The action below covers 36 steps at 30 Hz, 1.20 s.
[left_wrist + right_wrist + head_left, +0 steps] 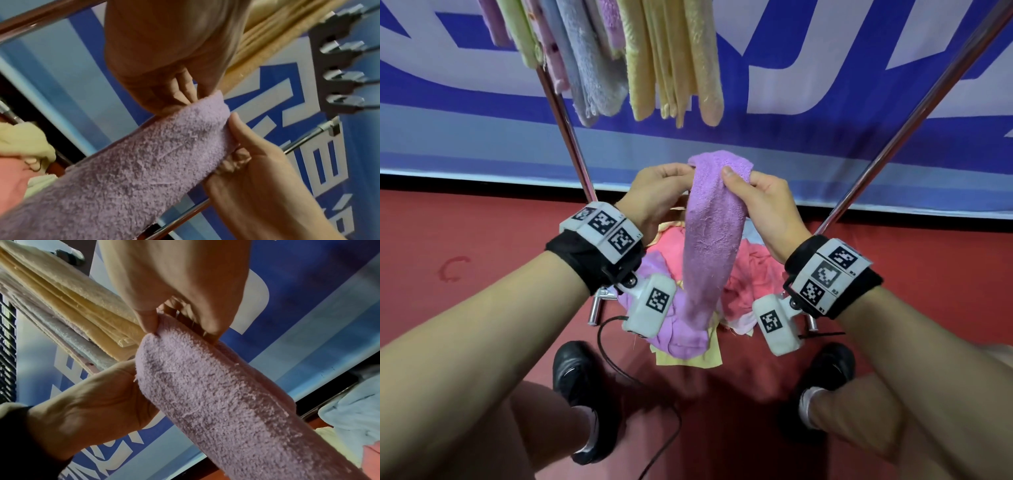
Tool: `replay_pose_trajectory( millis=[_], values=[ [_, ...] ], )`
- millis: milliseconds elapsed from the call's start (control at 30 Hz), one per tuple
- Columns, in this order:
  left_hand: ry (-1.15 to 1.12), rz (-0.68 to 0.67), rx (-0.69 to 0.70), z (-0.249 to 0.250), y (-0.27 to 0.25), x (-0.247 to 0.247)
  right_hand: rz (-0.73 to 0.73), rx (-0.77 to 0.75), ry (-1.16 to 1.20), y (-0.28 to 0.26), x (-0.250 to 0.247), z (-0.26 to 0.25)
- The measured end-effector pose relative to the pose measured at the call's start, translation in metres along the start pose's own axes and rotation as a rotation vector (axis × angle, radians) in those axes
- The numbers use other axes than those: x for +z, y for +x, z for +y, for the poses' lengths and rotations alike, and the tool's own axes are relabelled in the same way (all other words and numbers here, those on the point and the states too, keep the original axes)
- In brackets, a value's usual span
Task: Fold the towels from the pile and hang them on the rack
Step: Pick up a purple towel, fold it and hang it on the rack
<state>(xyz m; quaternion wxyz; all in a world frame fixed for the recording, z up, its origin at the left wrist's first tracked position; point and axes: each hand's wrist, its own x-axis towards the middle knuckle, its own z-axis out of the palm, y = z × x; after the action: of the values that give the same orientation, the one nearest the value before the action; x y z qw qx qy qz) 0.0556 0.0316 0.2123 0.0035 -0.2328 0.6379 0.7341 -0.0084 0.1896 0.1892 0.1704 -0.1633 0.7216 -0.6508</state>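
Purple towel (714,236): looped terry cloth, matt, fuzzy. Hung towels (674,58): same nap. Rack tubes (914,113): polished glossy metal. Floor (482,246): smooth, matt red. Shoes (582,387): glossy black.

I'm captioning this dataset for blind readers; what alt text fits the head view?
Both hands, left hand and right hand, pinch the top of a folded purple towel that hangs down over a pile of towels on the red floor. Above, yellow towels and others hang on a rack.

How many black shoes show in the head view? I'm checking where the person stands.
2: one black shoe lower left of the towel pile, the other lower right.
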Motion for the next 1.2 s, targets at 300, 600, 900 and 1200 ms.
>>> replay_pose_trajectory(
  millis=[300,600,900,1200],
  values=[
    [0.039,0.202,0.076,0.0,0.005,0.008,-0.002,0.025,0.096,-0.003,0.001,-0.002],
    [0.048,0.014,-0.068,0.004,-0.005,0.006,-0.007,0.051,0.095,-0.001,-0.003,-0.004],
    [0.541,0.298,0.447,-0.012,0.016,-0.003,-0.059,0.143,0.285,-0.007,0.003,-0.006],
    [0.054,0.001,0.051,-0.002,0.002,0.007,0.177,0.064,0.269,-0.003,0.0,-0.005]
  ],
)
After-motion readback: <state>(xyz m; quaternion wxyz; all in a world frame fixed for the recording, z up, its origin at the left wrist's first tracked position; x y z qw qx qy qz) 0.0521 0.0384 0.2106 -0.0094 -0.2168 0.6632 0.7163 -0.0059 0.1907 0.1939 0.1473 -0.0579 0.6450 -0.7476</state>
